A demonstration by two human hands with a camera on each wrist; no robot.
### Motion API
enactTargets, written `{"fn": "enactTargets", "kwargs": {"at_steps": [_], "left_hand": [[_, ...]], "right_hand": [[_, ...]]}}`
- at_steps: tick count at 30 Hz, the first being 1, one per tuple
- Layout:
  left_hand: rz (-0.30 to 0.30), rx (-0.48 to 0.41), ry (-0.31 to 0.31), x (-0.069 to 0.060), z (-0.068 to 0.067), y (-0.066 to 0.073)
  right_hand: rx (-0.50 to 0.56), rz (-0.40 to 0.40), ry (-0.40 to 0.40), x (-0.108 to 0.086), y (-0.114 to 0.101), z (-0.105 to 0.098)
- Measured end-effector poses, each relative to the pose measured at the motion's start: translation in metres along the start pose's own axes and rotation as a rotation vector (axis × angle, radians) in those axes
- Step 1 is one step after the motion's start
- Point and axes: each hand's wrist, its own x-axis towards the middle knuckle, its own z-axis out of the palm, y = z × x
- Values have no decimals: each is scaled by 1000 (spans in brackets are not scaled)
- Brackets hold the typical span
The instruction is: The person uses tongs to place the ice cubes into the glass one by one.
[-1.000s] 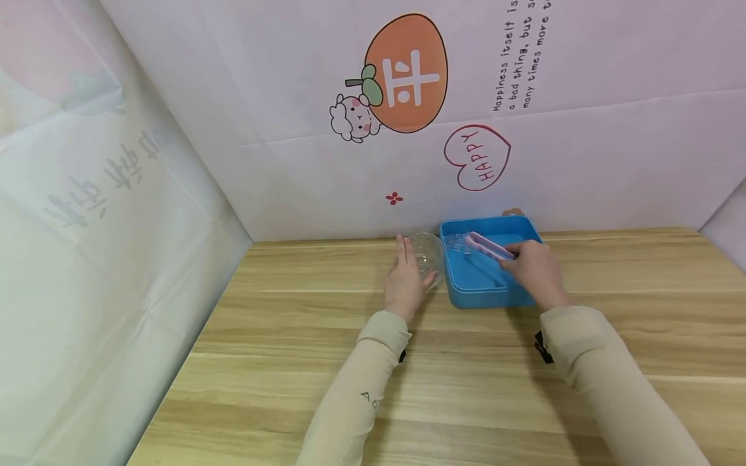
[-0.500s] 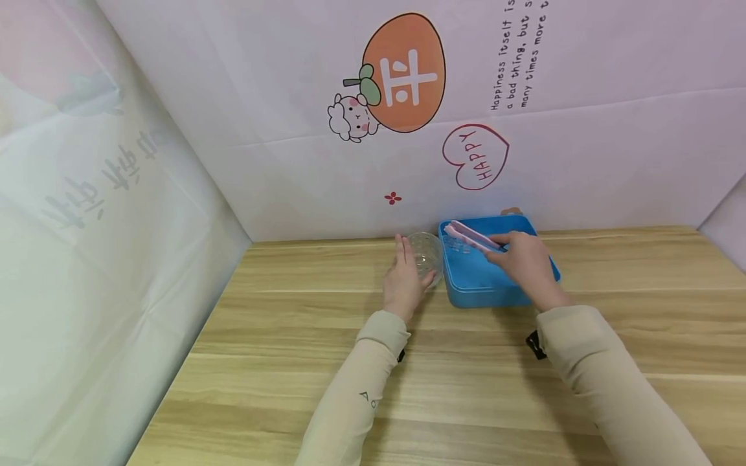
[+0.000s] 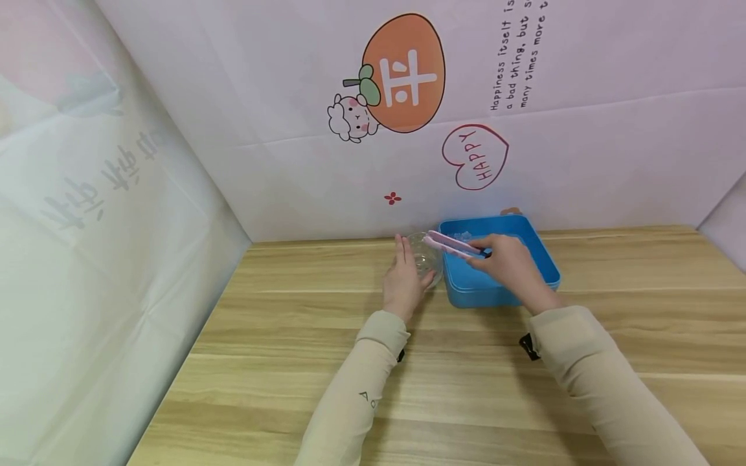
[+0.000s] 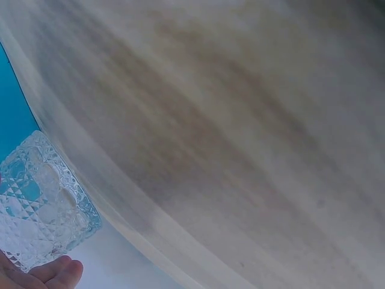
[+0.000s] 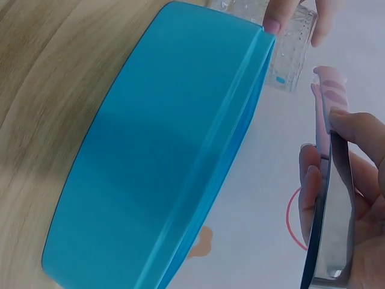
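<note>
My left hand (image 3: 402,287) holds a clear cut-glass cup (image 3: 429,264), fingers along its left side and thumb at the near right. The diamond pattern of the glass cup (image 4: 51,208) shows in the left wrist view. My right hand (image 3: 514,266) grips pink-tipped tongs (image 3: 452,246), whose tips reach over the cup's rim. Metal handles of the tongs (image 5: 338,217) lie between thumb and fingers in the right wrist view. Whether the tips pinch a piece, I cannot tell. Small clear pieces (image 3: 462,237) lie at the far left of the blue box (image 3: 489,298).
The blue box stands directly right of the cup on a wood-grain table (image 3: 280,362). A printed white cloth wall (image 3: 303,188) rises right behind both. Another pale cloth wall (image 3: 116,272) borders the left side.
My right hand has carried the tongs leftward, from the clear pieces in the blue box to above the cup. The left hand and the cup have stayed in place.
</note>
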Motion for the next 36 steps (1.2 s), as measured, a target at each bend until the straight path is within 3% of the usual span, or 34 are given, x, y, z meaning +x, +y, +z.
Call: {"fn": "enactTargets", "kwargs": {"at_steps": [7, 16, 36], "left_hand": [[4, -2, 9, 1, 1, -1], [-3, -25, -4, 1, 1, 0], [-12, -13, -34, 1, 1, 0]], "right_hand": [[-6, -17, -5, 0, -1, 4], [-21, -1, -58, 1, 0, 5], [16, 50, -79, 1, -2, 10]]}}
